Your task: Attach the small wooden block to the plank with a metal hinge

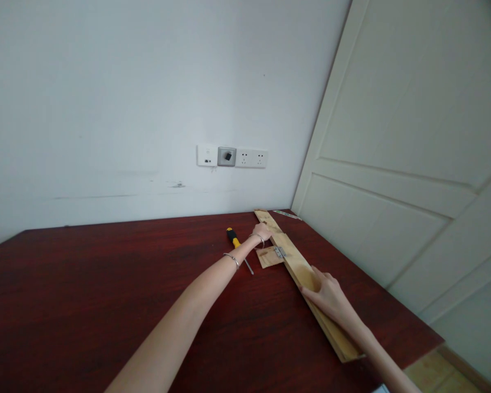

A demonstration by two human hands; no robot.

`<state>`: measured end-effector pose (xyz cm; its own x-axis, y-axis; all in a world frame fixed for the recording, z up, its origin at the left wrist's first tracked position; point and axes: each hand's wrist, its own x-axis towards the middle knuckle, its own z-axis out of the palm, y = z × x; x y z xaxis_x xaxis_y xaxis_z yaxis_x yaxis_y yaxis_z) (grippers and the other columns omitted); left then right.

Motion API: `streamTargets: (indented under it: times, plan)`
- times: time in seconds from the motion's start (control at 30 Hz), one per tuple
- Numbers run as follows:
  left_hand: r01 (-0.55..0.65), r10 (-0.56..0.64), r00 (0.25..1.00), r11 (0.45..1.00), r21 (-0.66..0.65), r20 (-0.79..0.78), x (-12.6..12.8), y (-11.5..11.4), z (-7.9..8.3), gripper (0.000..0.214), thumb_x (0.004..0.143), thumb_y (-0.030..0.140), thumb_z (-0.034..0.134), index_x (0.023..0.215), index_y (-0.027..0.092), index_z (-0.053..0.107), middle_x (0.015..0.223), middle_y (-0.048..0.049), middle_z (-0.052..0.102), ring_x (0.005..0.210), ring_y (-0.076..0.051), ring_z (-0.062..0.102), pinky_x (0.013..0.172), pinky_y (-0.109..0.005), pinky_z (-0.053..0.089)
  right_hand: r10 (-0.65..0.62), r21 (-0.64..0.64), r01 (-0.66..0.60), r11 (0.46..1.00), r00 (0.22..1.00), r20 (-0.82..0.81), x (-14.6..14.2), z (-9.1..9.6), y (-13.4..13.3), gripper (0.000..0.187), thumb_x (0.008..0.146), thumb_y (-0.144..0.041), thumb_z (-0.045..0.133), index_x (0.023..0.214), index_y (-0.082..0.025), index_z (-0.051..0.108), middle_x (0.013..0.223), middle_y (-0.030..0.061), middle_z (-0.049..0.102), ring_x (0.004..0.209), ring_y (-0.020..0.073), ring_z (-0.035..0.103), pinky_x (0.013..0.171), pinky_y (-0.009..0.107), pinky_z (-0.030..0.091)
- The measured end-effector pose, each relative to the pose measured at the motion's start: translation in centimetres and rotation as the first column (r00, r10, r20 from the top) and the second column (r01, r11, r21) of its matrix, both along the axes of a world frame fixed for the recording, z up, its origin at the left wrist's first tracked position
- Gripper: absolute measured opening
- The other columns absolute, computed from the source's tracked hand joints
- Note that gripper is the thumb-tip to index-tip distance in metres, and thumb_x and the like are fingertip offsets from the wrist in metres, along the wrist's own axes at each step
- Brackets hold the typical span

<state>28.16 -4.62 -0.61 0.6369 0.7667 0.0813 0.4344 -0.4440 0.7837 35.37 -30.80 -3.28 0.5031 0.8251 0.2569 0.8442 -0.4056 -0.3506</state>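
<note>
A long wooden board (298, 266) runs slantwise over the dark red tabletop, with another plank under it along the near part. My right hand (328, 292) grips its near half, thumb on the left edge and fingers across toward the right. At the far part, my left hand (263, 231) is closed against the board's left side; its fingertips and whatever they hold are hidden. A metal hinge (280, 252) joins the board's left edge to a short wooden piece (268, 257). Partly behind my left forearm lies a screwdriver (232, 237) with a yellow and black handle.
The dark red table (85, 305) meets a white wall with sockets (251, 158) at the back. A pale panelled door (393, 164) stands along the right side. A thin printed strip (287, 214) lies in the far right corner.
</note>
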Motion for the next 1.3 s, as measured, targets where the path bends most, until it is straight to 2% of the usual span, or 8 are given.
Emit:
streamTargets:
  times: [0.23, 0.33, 0.4, 0.5, 0.6, 0.83, 1.1, 1.3]
  plan:
    - [-0.096, 0.096, 0.995, 0.995, -0.009, 0.017, -3.6, 2.1, 2.7, 0.026, 0.083, 0.025, 0.058, 0.064, 0.008, 0.064, 0.06, -0.0046, 0.061, 0.057, -0.012, 0.057, 0.053, -0.02, 0.043, -0.069, -0.066, 0.076, 0.995, 0.992, 0.105, -0.7, -0.1, -0.3, 0.091, 0.073, -0.059, 0.052, 0.141, -0.004, 0.027, 0.114, 0.0208, 0.055, 0.105, 0.036, 0.053, 0.084, 0.043, 0.041]
    - [-0.166, 0.168, 0.983, 0.985, -0.038, 0.069, -6.4, 3.9, 3.4, 0.024, 0.085, 0.02, 0.052, 0.07, 0.008, 0.065, 0.059, -0.0038, 0.062, 0.048, -0.008, 0.052, 0.047, -0.017, 0.039, -0.07, -0.034, 0.079, 0.996, 0.972, 0.225, -2.2, 1.5, 0.1, 0.096, 0.072, -0.066, 0.051, 0.14, -0.003, 0.029, 0.123, 0.0234, 0.05, 0.111, 0.0398, 0.049, 0.086, 0.045, 0.041]
    - [-0.226, 0.23, 0.967, 0.973, -0.053, 0.11, -8.7, 5.1, 3.4, 0.022, 0.086, 0.018, 0.048, 0.077, 0.008, 0.066, 0.062, -0.0039, 0.063, 0.047, -0.007, 0.051, 0.045, -0.015, 0.038, -0.03, -0.014, 0.035, 0.999, 0.959, 0.282, -3.6, 3.1, 1.1, 0.08, 0.078, -0.061, 0.048, 0.136, -0.007, 0.039, 0.126, 0.0215, 0.049, 0.111, 0.0385, 0.049, 0.088, 0.044, 0.04]
    - [-0.317, 0.325, 0.934, 0.946, -0.073, 0.149, -12.2, 6.7, 2.6, 0.021, 0.086, 0.017, 0.047, 0.08, 0.008, 0.065, 0.063, -0.0038, 0.063, 0.046, -0.006, 0.05, 0.044, -0.013, 0.037, 0.166, -0.065, -0.156, 0.986, 0.96, 0.225, -6.3, 5.3, 4.1, 0.049, 0.086, -0.043, 0.045, 0.126, -0.016, 0.051, 0.118, 0.0145, 0.057, 0.106, 0.0301, 0.055, 0.083, 0.036, 0.044]
    - [-0.399, 0.411, 0.9, 0.911, -0.103, 0.147, -15.6, 7.7, 1.1, 0.02, 0.085, 0.015, 0.047, 0.075, 0.009, 0.064, 0.059, -0.0026, 0.061, 0.043, -0.005, 0.048, 0.043, -0.013, 0.036, 0.306, -0.087, -0.294, 0.952, 0.934, 0.185, -8.9, 6.4, 8.3, 0.042, 0.088, -0.034, 0.044, 0.124, -0.013, 0.053, 0.117, 0.0142, 0.059, 0.103, 0.0245, 0.059, 0.085, 0.031, 0.044]
    - [-0.532, 0.549, 0.828, 0.833, -0.151, 0.117, -21.2, 8.4, -1.9, 0.02, 0.08, 0.014, 0.051, 0.063, 0.011, 0.061, 0.051, -0.0002, 0.056, 0.041, -0.007, 0.047, 0.042, -0.015, 0.036, 0.336, -0.226, -0.285, 0.931, 0.913, 0.232, -13.2, 5.5, 16.4, 0.04, 0.087, -0.044, 0.048, 0.108, -0.012, 0.058, 0.106, 0.0159, 0.062, 0.096, 0.0255, 0.063, 0.077, 0.031, 0.047]
    - [-0.504, 0.521, 0.844, 0.851, -0.147, 0.127, -22.1, 8.4, -2.9, 0.019, 0.08, 0.013, 0.052, 0.064, 0.011, 0.063, 0.054, -0.0005, 0.058, 0.045, -0.007, 0.05, 0.044, -0.015, 0.038, 0.326, -0.271, -0.26, 0.927, 0.916, 0.235, -13.6, 4.2, 18.6, 0.024, 0.084, -0.024, 0.05, 0.096, -0.01, 0.065, 0.097, 0.0172, 0.067, 0.091, 0.0269, 0.065, 0.074, 0.033, 0.048]
    - [-0.497, 0.515, 0.845, 0.856, -0.144, 0.145, -22.2, 9.0, -3.6, 0.019, 0.08, 0.013, 0.052, 0.065, 0.012, 0.063, 0.053, 0.0, 0.057, 0.047, -0.007, 0.052, 0.044, -0.014, 0.039, 0.307, -0.242, -0.25, 0.937, 0.921, 0.238, -13.1, 4.4, 19.0, 0.025, 0.083, -0.028, 0.05, 0.095, -0.013, 0.067, 0.099, 0.0155, 0.068, 0.091, 0.0253, 0.065, 0.072, 0.029, 0.047]
